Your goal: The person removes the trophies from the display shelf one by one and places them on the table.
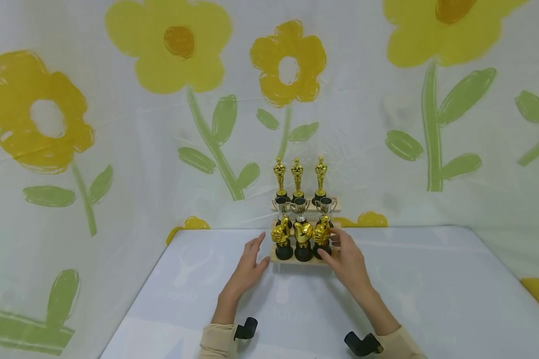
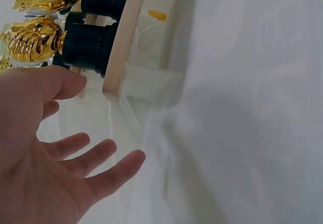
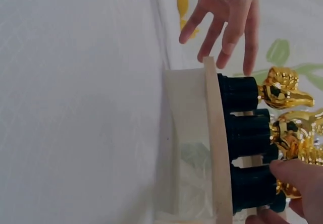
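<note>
At the far side of the bench point(image 1: 206, 279), just past the middle and toward 5 o'clock in the head view, stands a stepped wooden stand point(image 1: 276, 260) with three rows of trophies. The right hand point(image 1: 349, 260) comes in from 4 o'clock; its grip is narrow, thumb and fingers round the front-row thumbs-up trophy point(image 1: 321, 238) at the right end, which stands on its step. The left hand point(image 1: 250, 267), at 8 o'clock of the stand, has a wide grip that holds nothing, its thumb just beside the front step's end; whether they touch, I cannot tell.

Only the head view shows every row whole: three gold statues point(image 1: 297, 178) at 12 o'clock, three silver cups point(image 1: 300, 204) below them, and the gold front row toward 6 o'clock, where a gold middle trophy point(image 1: 303, 239) and another thumbs-up trophy point(image 1: 281, 239) stand beside the gripped one. The right wrist view shows the thumb against that trophy near its black base point(image 3: 252, 186), and plainly shows a clear support point(image 3: 189, 103) under the front step, faint from the head. The left wrist view shows the left fingers point(image 2: 118, 176) spread apart, with the right hand out of sight.
</note>
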Action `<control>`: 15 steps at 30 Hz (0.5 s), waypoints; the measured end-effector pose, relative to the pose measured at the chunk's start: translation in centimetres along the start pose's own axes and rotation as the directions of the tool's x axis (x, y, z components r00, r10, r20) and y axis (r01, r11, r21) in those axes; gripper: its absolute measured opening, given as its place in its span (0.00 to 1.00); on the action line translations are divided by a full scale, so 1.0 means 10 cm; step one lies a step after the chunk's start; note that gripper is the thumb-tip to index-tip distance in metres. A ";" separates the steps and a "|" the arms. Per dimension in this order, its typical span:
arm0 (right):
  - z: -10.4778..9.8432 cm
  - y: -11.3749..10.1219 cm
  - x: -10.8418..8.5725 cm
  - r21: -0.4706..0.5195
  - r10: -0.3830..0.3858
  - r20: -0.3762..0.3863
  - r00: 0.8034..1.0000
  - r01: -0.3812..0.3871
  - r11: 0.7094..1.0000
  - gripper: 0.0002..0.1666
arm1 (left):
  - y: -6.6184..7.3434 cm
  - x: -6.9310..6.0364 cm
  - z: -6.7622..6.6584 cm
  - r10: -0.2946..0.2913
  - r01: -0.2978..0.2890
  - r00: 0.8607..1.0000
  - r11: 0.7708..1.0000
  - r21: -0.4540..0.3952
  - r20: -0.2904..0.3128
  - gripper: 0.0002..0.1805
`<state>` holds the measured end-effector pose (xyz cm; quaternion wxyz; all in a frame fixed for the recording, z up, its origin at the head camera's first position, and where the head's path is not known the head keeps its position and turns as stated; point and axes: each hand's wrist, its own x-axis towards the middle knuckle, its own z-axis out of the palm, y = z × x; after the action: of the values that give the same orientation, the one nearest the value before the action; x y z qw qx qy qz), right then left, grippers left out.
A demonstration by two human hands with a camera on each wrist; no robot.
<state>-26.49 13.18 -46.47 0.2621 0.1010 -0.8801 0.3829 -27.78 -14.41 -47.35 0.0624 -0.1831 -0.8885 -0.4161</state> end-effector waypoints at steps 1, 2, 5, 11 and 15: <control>0.01 0.00 0.01 0.006 0.008 -0.003 1.000 -0.007 1.000 0.38 | 0.00 0.01 0.01 0.003 -0.003 1.000 1.000 -0.010 -0.004 0.37; 0.03 0.01 0.02 0.013 0.015 -0.007 1.000 -0.015 1.000 0.38 | 0.00 0.02 0.02 0.003 -0.004 1.000 1.000 -0.018 -0.006 0.37; 0.07 0.03 0.03 0.039 0.042 -0.013 0.999 -0.041 0.998 0.38 | 0.00 0.05 0.06 -0.009 0.009 1.000 1.000 -0.030 -0.003 0.37; 0.09 0.03 0.02 0.073 0.062 0.001 0.998 -0.062 0.995 0.35 | 0.01 0.11 0.14 -0.019 0.019 1.000 0.999 -0.043 0.003 0.37; 0.08 0.02 0.02 0.093 0.047 0.002 0.999 -0.047 0.995 0.35 | 0.02 0.13 0.16 -0.021 0.020 1.000 0.998 -0.057 -0.014 0.37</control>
<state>-27.01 12.70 -46.93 0.2482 0.0920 -0.8635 0.4294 -28.80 -12.68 -47.89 0.0595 -0.1727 -0.8776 -0.4432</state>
